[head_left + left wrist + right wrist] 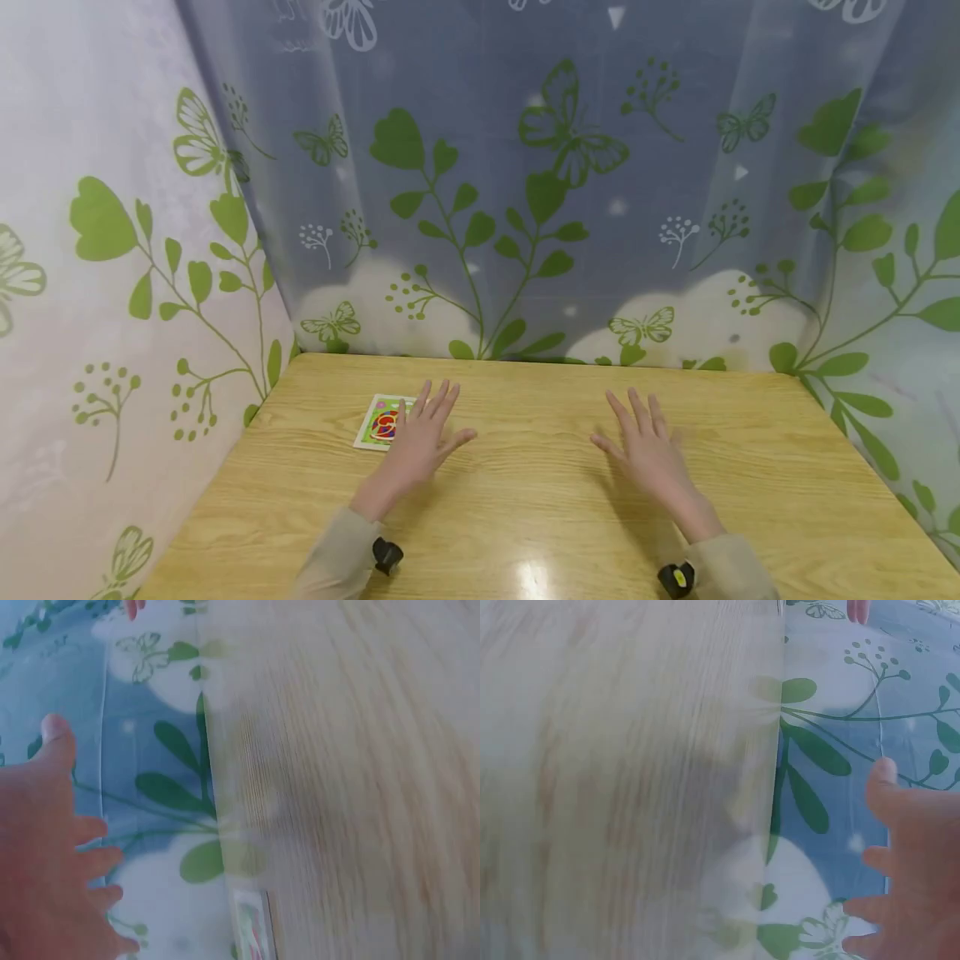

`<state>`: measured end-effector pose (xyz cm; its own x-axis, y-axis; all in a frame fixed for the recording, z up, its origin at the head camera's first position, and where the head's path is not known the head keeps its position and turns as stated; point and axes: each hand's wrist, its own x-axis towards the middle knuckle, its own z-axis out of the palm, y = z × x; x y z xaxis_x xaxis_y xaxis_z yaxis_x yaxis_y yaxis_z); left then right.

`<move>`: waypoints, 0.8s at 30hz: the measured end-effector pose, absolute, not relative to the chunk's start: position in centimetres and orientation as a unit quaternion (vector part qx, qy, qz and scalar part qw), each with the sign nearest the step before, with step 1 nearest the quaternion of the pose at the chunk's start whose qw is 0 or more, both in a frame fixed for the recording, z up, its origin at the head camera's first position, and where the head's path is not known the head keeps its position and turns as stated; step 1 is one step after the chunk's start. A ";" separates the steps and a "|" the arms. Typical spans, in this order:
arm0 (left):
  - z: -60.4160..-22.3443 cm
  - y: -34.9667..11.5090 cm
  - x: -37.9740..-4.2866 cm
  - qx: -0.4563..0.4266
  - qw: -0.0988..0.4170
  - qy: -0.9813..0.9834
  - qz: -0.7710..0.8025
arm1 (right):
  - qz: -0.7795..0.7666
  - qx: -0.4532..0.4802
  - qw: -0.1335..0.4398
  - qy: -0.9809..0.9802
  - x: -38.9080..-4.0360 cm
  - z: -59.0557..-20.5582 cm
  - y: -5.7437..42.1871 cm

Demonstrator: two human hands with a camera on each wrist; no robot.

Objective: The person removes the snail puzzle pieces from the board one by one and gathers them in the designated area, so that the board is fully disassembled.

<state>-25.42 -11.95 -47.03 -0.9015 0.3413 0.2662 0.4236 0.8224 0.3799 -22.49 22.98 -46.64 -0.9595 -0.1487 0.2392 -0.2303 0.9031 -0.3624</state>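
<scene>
A flat, colourful card or booklet [378,425] with a pale border and a red design on green lies on the wooden table at the left. My left hand [420,446] hovers over the table with its fingers spread, and it covers the right part of that item in the head view. To the right, my right hand [651,454] is held up over the table, fingers spread and holding nothing. Each wrist view shows its own hand, the left [60,862] and the right [922,862], with fingers stretched out and nothing in them.
The wooden table [525,475] reaches back to a blue-grey curtain [480,208] printed with green leaves and butterflies. More printed cloth [135,317] hangs along the left side. Black wrist cameras [387,556] sit at both cuffs.
</scene>
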 end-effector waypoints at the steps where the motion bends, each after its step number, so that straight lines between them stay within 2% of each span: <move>1: -47.0 -12.4 -25.6 -0.201 0.097 -0.945 -0.239 | 0.211 0.103 0.106 -0.966 -22.6 -46.6 22.9; 7: -46.5 -15.5 -26.3 -0.183 0.097 -0.919 -0.336 | 0.293 0.124 0.106 -0.942 -24.0 -46.8 21.7; 17: -47.6 -21.0 -27.8 -0.107 0.084 -0.937 -0.323 | 0.338 0.128 0.094 -0.927 -25.5 -47.9 18.3; 24: -48.7 -23.2 -28.3 -0.048 0.080 -0.938 -0.333 | 0.356 0.142 0.091 -0.919 -26.4 -47.6 15.3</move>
